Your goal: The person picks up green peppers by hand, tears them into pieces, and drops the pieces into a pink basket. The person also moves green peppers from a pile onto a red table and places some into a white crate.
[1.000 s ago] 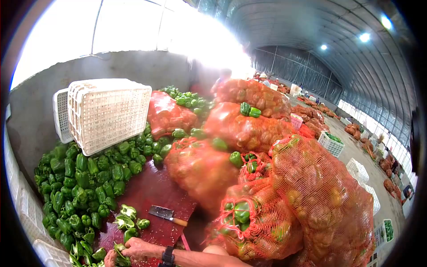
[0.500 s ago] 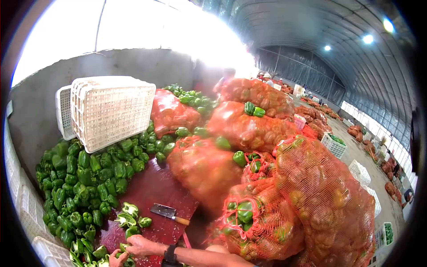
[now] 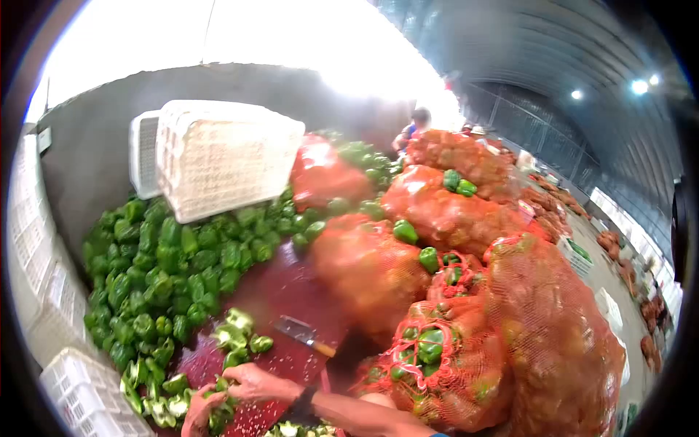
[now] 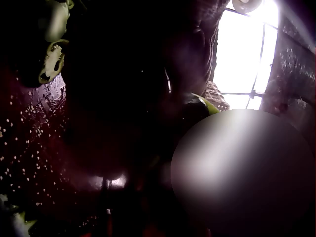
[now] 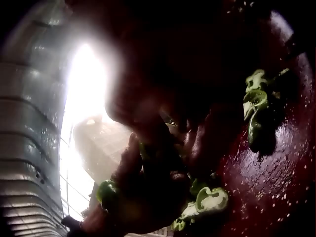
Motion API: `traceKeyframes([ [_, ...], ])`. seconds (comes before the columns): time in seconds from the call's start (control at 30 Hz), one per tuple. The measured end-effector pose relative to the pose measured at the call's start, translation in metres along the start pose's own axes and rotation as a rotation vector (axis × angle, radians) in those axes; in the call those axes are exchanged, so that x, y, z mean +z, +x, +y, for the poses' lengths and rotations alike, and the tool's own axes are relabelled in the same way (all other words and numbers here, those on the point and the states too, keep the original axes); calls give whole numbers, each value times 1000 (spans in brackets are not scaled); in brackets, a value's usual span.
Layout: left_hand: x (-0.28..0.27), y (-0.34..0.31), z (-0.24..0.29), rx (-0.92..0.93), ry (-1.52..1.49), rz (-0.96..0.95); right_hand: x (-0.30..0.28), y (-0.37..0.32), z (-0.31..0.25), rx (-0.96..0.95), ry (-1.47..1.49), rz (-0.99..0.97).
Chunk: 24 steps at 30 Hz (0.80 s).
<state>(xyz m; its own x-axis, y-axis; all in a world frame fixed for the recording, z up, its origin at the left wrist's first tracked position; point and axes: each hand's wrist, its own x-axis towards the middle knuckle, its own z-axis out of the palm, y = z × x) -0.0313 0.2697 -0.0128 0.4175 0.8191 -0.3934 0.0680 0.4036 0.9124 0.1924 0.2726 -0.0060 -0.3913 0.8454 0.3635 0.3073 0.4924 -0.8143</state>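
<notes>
Over the near left end of a red, seed-strewn work surface (image 3: 273, 295), my two hands are close together. My left hand (image 3: 198, 414) grips a green bell pepper (image 3: 219, 418), partly hidden by the fingers. From the other side, my right hand (image 3: 263, 384) has its fingers curled at the same pepper. In the right wrist view the hands are dark, with bits of green between the fingers. Cut pepper pieces (image 3: 233, 336) lie just beyond my right hand, and a cleaver (image 3: 295, 329) with a wooden handle rests flat farther right.
A large heap of whole green peppers (image 3: 167, 255) fills the left side, with white crates (image 3: 226, 156) behind it. Red mesh sacks (image 3: 557, 328) crowd the right. More cut peppers (image 3: 298, 430) show at the bottom edge, and another white crate (image 3: 91, 393) stands lower left.
The head view has swung left and down, so the scene sits farther right and more of my left hand shows. My hands stay together around the pepper; the cleaver stays on the surface.
</notes>
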Motion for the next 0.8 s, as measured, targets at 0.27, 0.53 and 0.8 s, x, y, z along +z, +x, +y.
traceKeyframes([
  [0.27,12,-17,17,-28,57,-38,-2,-2,-20,33,-294,-25],
  [0.53,28,-37,50,-29,53,29,-2,2,-46,241,-375,-89],
  [0.8,18,-40,49,29,163,9,0,0,-42,-30,-403,6],
])
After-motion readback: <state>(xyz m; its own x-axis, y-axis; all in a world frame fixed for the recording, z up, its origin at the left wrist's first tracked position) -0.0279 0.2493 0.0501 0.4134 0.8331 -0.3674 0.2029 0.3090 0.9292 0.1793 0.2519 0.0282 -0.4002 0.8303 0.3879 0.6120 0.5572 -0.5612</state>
